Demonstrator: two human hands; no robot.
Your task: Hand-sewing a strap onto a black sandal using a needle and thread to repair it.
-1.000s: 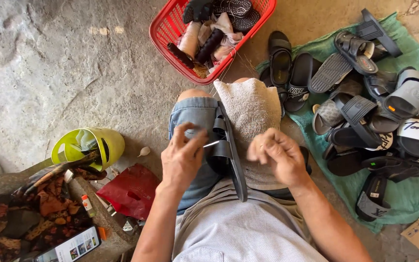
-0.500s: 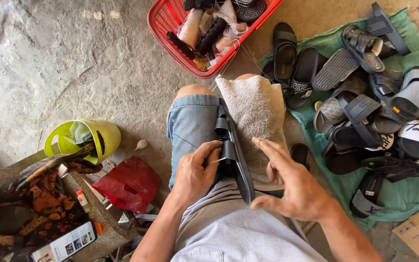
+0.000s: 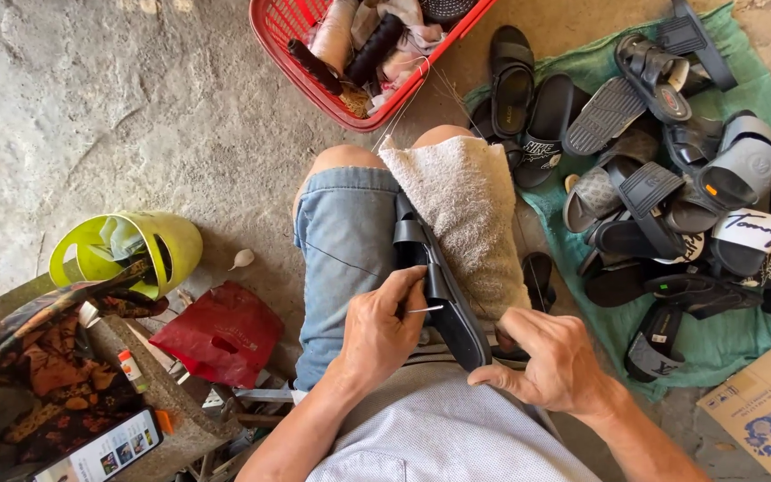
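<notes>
A black sandal stands on its edge between my knees, against a beige towel draped over my right thigh. My left hand pinches a thin metal needle whose tip points at the sandal's sole edge. A dark thread runs from that hand across my denim shorts. My right hand grips the near end of the sandal, fingers curled around the sole.
A red plastic basket of spools and rags sits ahead. Several black and grey sandals are piled on a green cloth at right. A yellow-green container, red bag, patterned cloth and phone lie left; a cardboard box sits lower right.
My hands came back down onto the sandal; the left hand now holds the needle at the sole edge and the right has shifted to the sandal's near end.
</notes>
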